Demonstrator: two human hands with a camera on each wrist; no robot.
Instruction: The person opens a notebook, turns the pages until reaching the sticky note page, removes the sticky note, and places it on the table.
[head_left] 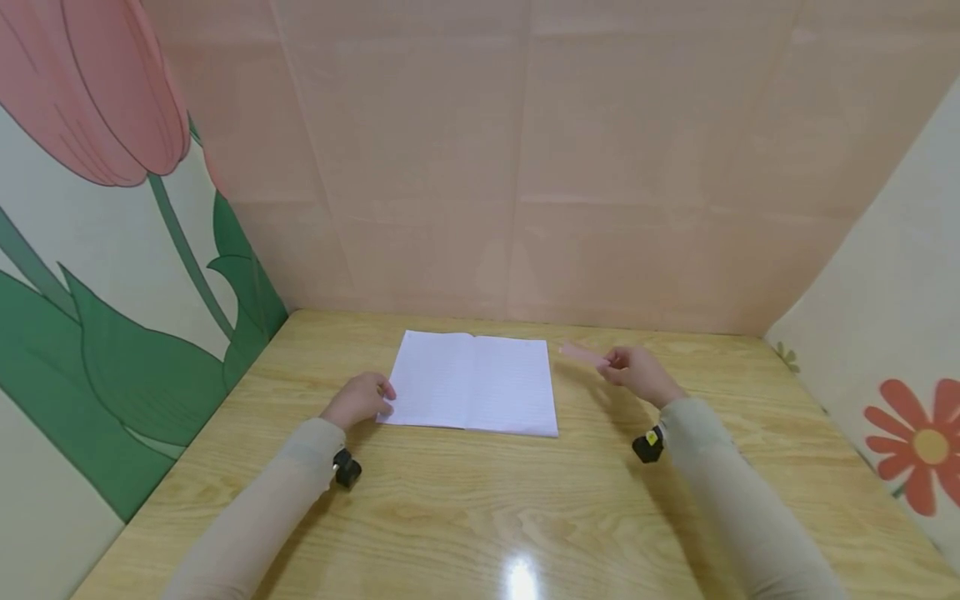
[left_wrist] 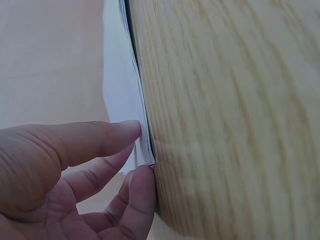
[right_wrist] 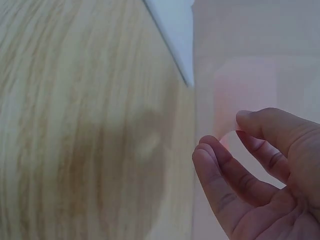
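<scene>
An open notebook (head_left: 512, 387) with lined white pages lies on the wooden table. At its left edge is my left hand (head_left: 358, 400); in the left wrist view the thumb (left_wrist: 131, 131) touches the page by the near corner, with bent fingers along the side edge. My right hand (head_left: 637, 372) is to the right of the notebook, above the table, and pinches one end of a thin pale pink strip (head_left: 581, 354) shaped like a bookmark. The strip (right_wrist: 247, 90) looks partly see-through, with a rounded corner, in the right wrist view. Its free end points toward the notebook.
The light wood table (head_left: 465, 508) runs back to a pink covered wall (head_left: 517, 183). A wall with a painted tulip (head_left: 97, 92) borders the left side. On the right is a pale wall with a red flower (head_left: 930, 446).
</scene>
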